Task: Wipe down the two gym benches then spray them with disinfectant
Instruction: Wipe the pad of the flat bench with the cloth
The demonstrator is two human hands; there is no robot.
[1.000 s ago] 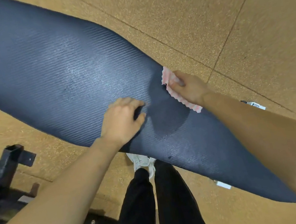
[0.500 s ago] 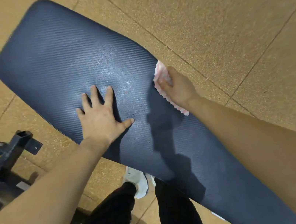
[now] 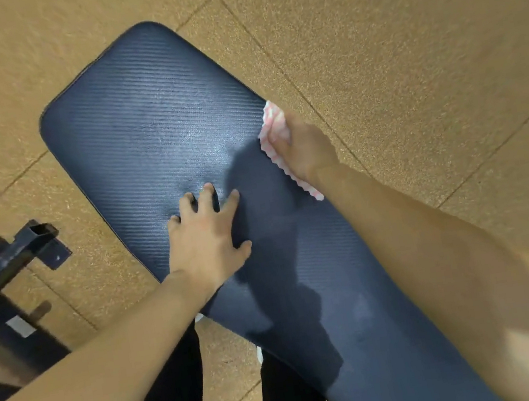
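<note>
Since half a second ago the left hand (image 3: 208, 235) has raised its palm: its fingers (image 3: 209, 191) are now spread wide and bent, with the tips on the middle of the dark ribbed bench (image 3: 146, 122), holding nothing. At the bench's right edge the right hand (image 3: 305, 150) holds the pink-checked cloth (image 3: 274, 129) against the pad, fingers folded over it as before. Tan floor (image 3: 406, 56) lies all round, legs (image 3: 163, 400) in black stand near, and a black frame (image 3: 15, 252) sits left.

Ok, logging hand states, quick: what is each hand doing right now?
Left hand: open, fingers spread on the bench.
Right hand: holds the cloth at the bench's far edge.
</note>
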